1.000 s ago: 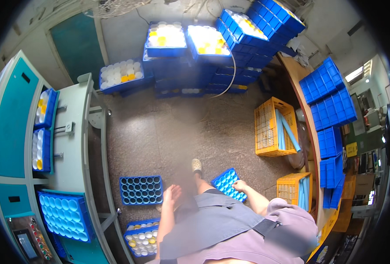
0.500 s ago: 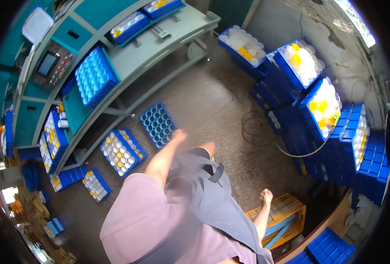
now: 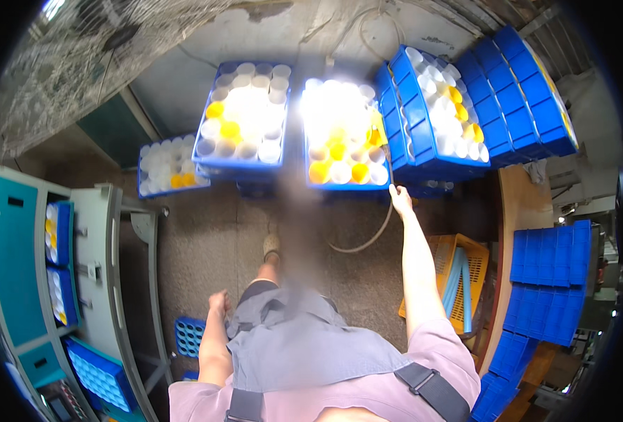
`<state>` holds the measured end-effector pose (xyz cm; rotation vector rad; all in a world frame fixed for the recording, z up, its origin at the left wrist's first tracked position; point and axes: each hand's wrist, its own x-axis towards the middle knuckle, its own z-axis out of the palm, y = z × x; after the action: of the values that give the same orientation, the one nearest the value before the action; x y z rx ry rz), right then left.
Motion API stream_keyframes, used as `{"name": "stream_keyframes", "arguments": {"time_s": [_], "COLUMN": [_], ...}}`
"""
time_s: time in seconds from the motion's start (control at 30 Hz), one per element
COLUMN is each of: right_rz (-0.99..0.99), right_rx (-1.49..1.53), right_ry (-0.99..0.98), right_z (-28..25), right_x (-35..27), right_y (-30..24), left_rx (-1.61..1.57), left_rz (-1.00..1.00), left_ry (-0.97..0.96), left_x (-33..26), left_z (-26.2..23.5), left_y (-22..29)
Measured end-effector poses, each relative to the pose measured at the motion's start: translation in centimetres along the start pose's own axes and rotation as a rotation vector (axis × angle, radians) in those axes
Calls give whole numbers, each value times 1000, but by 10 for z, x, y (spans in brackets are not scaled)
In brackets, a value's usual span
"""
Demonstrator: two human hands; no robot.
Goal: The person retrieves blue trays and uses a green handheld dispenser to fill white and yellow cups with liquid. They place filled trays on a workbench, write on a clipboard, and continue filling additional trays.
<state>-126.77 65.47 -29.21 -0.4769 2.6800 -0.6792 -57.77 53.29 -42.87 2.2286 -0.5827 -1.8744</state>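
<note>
Two blue crates of cups sit side by side on stacks at the far edge of the floor, and the right hand (image 3: 400, 199) reaches out to the nearer corner of the brighter one, the middle crate (image 3: 344, 133), touching its front right corner. Its fingers curl at the crate's rim, though whether they grip it I cannot tell (glare washes out much of that crate). White and yellow cups (image 3: 339, 158) fill it. Just beside it on the left stands the left crate (image 3: 245, 116), holding white cups with a few yellow ones. To the right, a tilted crate (image 3: 434, 116) leans on a stack of empty blue crates (image 3: 522, 91). A pale hose (image 3: 368, 235) loops over the floor just below the right hand.

The left hand (image 3: 218, 304) hangs low beside the person's leg, fingers loosely open and holding nothing, just above an empty blue tray (image 3: 188, 336) on the floor. An orange basket (image 3: 455, 281) stands on the floor at the right, near more stacked blue trays (image 3: 547, 281). At the left edge a grey-green rack (image 3: 58, 267) carries blue trays of cups.
</note>
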Motion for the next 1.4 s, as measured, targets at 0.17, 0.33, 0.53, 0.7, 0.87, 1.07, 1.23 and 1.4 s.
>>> {"name": "stream_keyframes", "arguments": {"time_s": [0.17, 0.33, 0.53, 0.7, 0.87, 1.07, 1.23, 1.4], "right_rz": [24, -246, -564, -576, -271, -324, -680, -1498], "right_rx": [-58, -72, 670, 920, 1068, 857, 936, 253], "right_ry": [-236, 114, 56, -219, -622, -661, -601, -272], "right_z": [-8, -56, -113, -135, -136, -136, -130, -118], "right_x": [9, -39, -20, -50, -38, -27, -91, -153], "right_y": [-37, -89, -138, -103, -87, -94, -104, -109], "left_rx": [-210, -533, -448, -516, -778, -874, -684, -108], "left_rz": [339, 383, 261, 389, 481, 507, 315, 59], "left_ry": [-278, -247, -120, 38, 82, 262, 675, 1091], "left_x": [-11, -35, -51, -85, -158, -293, -380, -374], "left_z": [123, 218, 243, 260, 216, 132, 94, 106], "left_y": [230, 373, 399, 389, 260, 56, -84, -168]}}
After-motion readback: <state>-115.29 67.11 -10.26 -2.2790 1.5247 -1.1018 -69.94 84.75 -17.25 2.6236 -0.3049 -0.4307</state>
